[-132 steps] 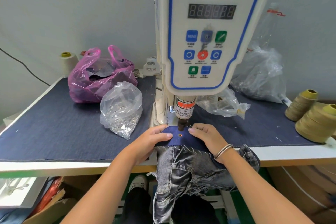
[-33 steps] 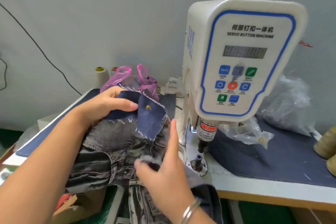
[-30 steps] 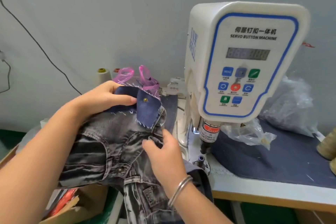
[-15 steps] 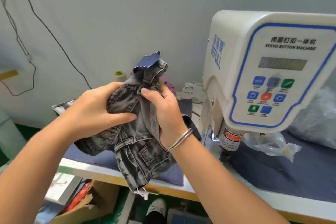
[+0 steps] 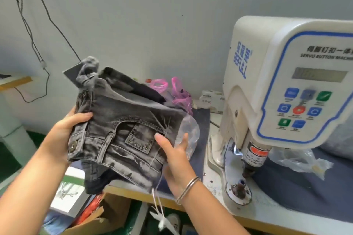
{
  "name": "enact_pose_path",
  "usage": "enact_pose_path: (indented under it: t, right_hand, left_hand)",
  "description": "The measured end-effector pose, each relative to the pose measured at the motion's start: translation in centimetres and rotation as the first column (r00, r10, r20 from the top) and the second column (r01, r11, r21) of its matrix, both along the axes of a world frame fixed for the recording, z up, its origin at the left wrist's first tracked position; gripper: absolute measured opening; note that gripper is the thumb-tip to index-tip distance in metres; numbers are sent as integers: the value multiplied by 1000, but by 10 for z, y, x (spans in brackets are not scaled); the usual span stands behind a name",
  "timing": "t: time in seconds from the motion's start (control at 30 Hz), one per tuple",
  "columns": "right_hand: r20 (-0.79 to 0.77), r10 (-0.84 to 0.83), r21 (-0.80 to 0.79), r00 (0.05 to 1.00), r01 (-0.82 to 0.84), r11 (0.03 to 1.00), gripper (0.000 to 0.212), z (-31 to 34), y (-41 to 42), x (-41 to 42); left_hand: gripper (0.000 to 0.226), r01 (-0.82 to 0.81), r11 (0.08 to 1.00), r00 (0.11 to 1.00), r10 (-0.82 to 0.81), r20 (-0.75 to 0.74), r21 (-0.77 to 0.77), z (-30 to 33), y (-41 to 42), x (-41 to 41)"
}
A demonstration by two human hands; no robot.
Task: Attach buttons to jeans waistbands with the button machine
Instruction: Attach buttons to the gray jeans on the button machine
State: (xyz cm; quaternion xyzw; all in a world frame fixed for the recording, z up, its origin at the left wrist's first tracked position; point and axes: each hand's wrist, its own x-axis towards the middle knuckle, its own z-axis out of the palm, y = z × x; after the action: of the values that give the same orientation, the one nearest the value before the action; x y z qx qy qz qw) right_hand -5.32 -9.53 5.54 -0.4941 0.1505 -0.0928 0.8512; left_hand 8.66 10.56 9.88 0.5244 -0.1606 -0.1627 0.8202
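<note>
Folded pair of grey washed denim jeans (image 5: 124,135) is held up in the air, left of the white servo button machine w/ blue-trimmed control panel (image 5: 286,86) and above the front-left edge of the work table covered in dark blue cloth (image 5: 286,187). Waistband end w/ round metal button (image 5: 72,146) faces the camera at the bundle's lower left; a belt loop and small coin pocket show on the front.

Left hand (image 5: 63,135) grips the waistband end: thumb curled over the front of the denim, other fingers behind the fabric, not visible. Right hand (image 5: 175,156) supports the bundle's right side from beneath; thumb lies on the front by the coin pocket, fingers mostly straight and spread slightly apart, pressed against the underside. Whether they curl round the cloth can't be told. Silver bangle (image 5: 188,187) sits on the right wrist.

A white string w/ hang tag (image 5: 162,219) dangles from the jeans' lower edge, below table level.

Behind the jeans: pink plastic bag (image 5: 177,91) on the table, and a clear plastic bag (image 5: 189,131) just beside the right hand's fingers. Another crumpled clear plastic bag (image 5: 301,160) lies on the blue cloth right of the machine's punch head. Lower die (image 5: 238,189) sits on the machine's white base plate, well apart from the jeans. Thin black cables (image 5: 34,44) hang on the grey wall upper left. Cardboard box (image 5: 99,215) sits below the table edge.
</note>
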Motion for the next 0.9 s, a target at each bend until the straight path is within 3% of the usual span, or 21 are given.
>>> enact_pose_path:
  t: [0.03, 0.07, 0.13, 0.2, 0.27, 0.33, 0.4, 0.47, 0.57, 0.63, 0.67, 0.73, 0.77, 0.83, 0.87, 0.9]
  right_hand:
    - [9, 70, 153, 997, -71, 986, 110, -4, 0, 7]
    - [29, 135, 202, 990, -138, 970, 99, -6, 1, 12]
    - [60, 204, 88, 977, -209, 974, 67, -5, 5, 23]
    - [65, 171, 24, 983, -172, 985, 41, -1, 13, 41]
    - [-12, 139, -52, 990, -139, 989, 37, 3, 21, 61]
    - [-156, 96, -236, 983, -131, 963, 59, 1, 25, 75]
    - [-288, 60, -517, 956, -208, 830, 89, -13, 23, 83]
    - [-342, 46, -709, 939, -289, 643, 101, -27, 20, 84]
    - [-225, -37, -885, 974, -188, 426, 100, -42, 21, 87]
    - [-47, -40, -990, 998, -41, 136, 91, -48, 22, 89]
    - [2, 6, -1000, 1000, 2, -24, 85, -49, 23, 90]
    - [-92, 104, -971, 990, -66, -231, 71, -53, 23, 93]
    - [-196, 105, -950, 975, -162, -268, 65, -55, 22, 93]
    - [-323, 72, -924, 944, -298, -239, 58, -61, 16, 94]
    - [-349, 69, -919, 935, -327, -219, 57, -63, 12, 94]
    - [-363, 78, -916, 929, -340, -211, 58, -62, 10, 94]
  left_hand:
    - [35, 40, 997, 994, -47, -101, -65, -5, 0, 5]
    - [47, 154, 975, 968, -181, -172, -161, -12, -3, 10]
    - [57, 208, 942, 957, -252, -144, -264, -19, -10, 16]
    - [38, 130, 967, 964, -175, -202, -217, -24, -15, 29]
    - [28, -133, 990, 957, 142, -255, 50, -39, -12, 38]
    - [22, -156, 922, 932, 256, -257, 354, -60, -1, 49]
    - [29, -189, 768, 926, 346, -149, 613, -79, 9, 65]
    - [40, -185, 684, 931, 353, -98, 706, -84, 14, 73]
    - [55, -135, 629, 969, 244, -30, 766, -71, 5, 73]
    - [85, -234, 472, 968, 198, 157, 850, -61, -2, 77]
    - [98, -281, 437, 960, 144, 242, 854, -56, -8, 75]
    - [107, -271, 344, 943, -93, 320, 899, -60, -24, 63]
    - [100, -271, 215, 925, -213, 316, 938, -71, -34, 53]
    - [67, -330, -17, 894, -328, 306, 944, -97, -47, 39]
    - [58, -346, -49, 889, -336, 311, 937, -103, -49, 34]
    - [54, -365, -23, 880, -334, 337, 931, -103, -49, 31]
